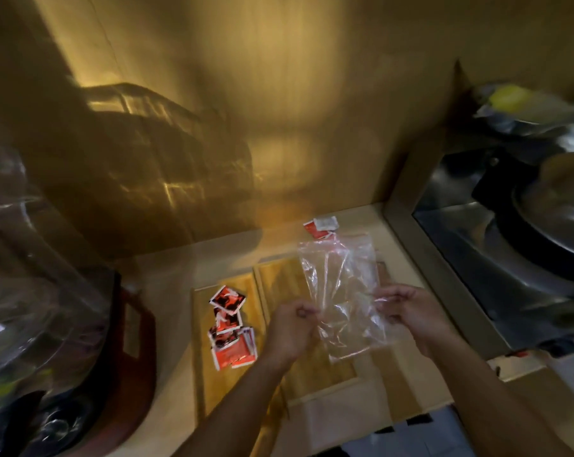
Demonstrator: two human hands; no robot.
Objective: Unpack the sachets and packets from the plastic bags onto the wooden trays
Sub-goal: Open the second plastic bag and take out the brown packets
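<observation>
Plastic bag point(340, 291), clear and crumpled, hangs stretched between both hands above the desk point(173, 278), apparently empty. Beneath the hands lie two wooden trays side by side: the right tray point(279, 275) sits directly under the bag, seemingly to catch anything that drops. The left tray point(206, 374), just left of the left hand, carries a pile of red sachets point(231, 328). The left hand point(292, 328) pinches the bag's left edge; the right hand point(411, 311) grips its right edge. More small red packets point(322, 225) lie on the desk beyond the bag.
</observation>
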